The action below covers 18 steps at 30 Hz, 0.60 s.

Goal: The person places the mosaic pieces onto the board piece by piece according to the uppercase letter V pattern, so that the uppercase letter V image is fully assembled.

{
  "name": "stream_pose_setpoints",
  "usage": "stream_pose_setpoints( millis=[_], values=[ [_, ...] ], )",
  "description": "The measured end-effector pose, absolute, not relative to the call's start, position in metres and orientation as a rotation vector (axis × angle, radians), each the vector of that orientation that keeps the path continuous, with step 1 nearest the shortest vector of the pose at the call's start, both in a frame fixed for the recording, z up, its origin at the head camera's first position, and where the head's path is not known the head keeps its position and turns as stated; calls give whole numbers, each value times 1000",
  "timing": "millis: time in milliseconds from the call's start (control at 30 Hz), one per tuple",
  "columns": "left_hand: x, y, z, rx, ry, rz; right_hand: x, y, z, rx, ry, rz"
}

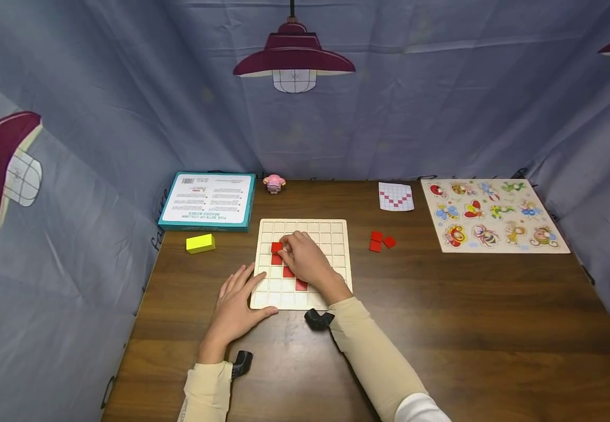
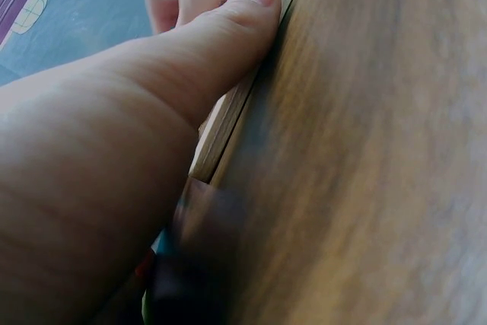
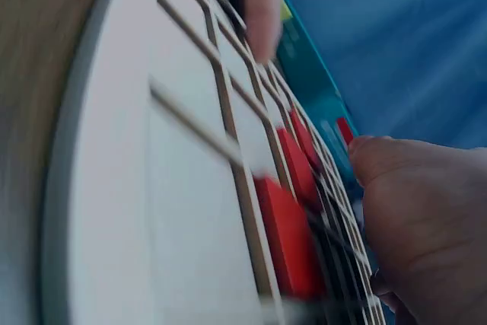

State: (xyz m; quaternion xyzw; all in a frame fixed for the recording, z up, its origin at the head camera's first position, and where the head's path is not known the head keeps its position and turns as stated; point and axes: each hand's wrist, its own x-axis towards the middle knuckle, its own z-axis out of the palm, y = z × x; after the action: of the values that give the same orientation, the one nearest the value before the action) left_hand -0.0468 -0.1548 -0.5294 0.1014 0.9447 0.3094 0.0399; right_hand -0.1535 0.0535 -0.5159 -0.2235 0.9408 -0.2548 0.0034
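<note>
A wooden grid board (image 1: pixel 323 230) lies on the table with red square tiles, one of them (image 1: pixel 301 285), set in its cells along a diagonal. My right hand (image 1: pixel 307 261) is over the board and pinches a red tile (image 3: pixel 345 131) between thumb and fingertips. In the right wrist view that tile is above the grid, apart from the seated ones. My left hand (image 1: pixel 235 308) lies at the board's lower left corner with fingers spread, touching its edge. In the left wrist view its thumb (image 2: pixel 236 24) rests along the board's side.
Several loose red tiles (image 1: pixel 375 246) lie right of the board. Behind them is a pattern card (image 1: pixel 395 197), then an insect puzzle board (image 1: pixel 494 215). At the left are a teal-edged box (image 1: pixel 207 202), a yellow block (image 1: pixel 200 244) and a pink figurine (image 1: pixel 274 183).
</note>
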Motion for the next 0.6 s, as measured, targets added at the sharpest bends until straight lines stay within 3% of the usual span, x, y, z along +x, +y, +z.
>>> stream_pose_setpoints(
  millis=[367, 600],
  values=[
    [-48, -154, -530, 338, 2908, 927, -161, 21, -515, -664, 2992, -538],
    [-48, -155, -531, 344, 2923, 911, -160, 12, -509, -592, 3002, -623]
  ],
)
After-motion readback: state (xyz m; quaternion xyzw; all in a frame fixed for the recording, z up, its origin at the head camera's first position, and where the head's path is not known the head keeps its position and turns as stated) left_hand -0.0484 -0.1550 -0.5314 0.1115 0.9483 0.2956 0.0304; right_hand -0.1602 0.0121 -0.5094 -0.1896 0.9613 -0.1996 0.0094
